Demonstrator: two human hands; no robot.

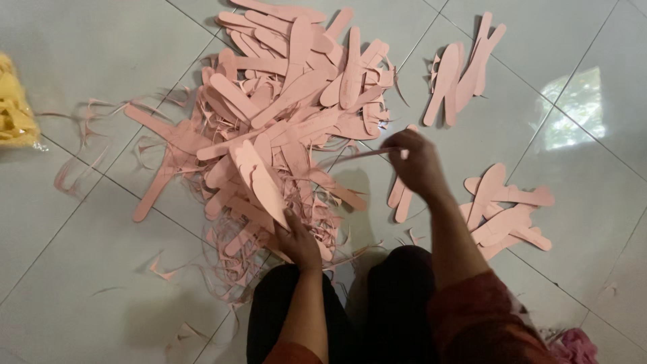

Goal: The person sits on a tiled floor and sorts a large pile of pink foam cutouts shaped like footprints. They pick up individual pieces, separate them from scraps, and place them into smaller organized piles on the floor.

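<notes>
A large heap of pink insole-shaped foam cutouts point(290, 101) with thin trimmed strips lies on the tiled floor. My left hand point(296, 239) grips one pink cutout point(259, 182) by its lower end, standing it up at the near edge of the heap. My right hand point(414, 162) is raised to the right of the heap, pinching a thin pink strip point(357, 156) that stretches left toward the held cutout.
Sorted pink cutouts lie in a small stack point(461, 71) at the back right and another group point(505, 212) at the right. A yellow bag point(15, 108) sits at the left edge. Pink scraps point(165, 269) litter the floor point(81, 256). My dark-clothed knees point(377, 303) are below.
</notes>
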